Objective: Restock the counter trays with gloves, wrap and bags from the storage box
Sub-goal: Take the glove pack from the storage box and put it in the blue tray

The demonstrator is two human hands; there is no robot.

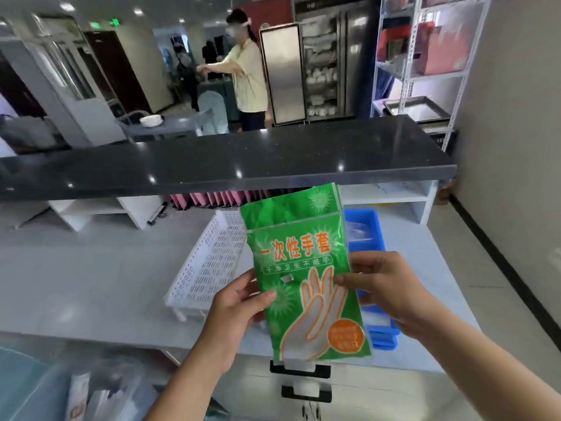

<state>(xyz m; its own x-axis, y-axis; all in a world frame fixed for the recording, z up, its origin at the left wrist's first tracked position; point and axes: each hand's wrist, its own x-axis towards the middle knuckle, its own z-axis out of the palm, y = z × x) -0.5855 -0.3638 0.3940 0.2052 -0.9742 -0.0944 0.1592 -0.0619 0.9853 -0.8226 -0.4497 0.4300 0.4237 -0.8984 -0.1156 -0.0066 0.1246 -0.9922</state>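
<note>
Your left hand (239, 308) pinches the green glove packets (303, 278) by their left edge, your right hand (385, 287) by the right, held upright above the table (91, 284). The white perforated tray (209, 262) looks unfilled; the blue tray (368, 235) holds clear plastic. Restocking seems barely begun. The label reads "一次性手套".

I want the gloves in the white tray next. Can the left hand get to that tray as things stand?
Probably yes: the white perforated tray lies just left of the left hand with nothing between, but that hand and the right hand pinch the green glove packet.
</note>
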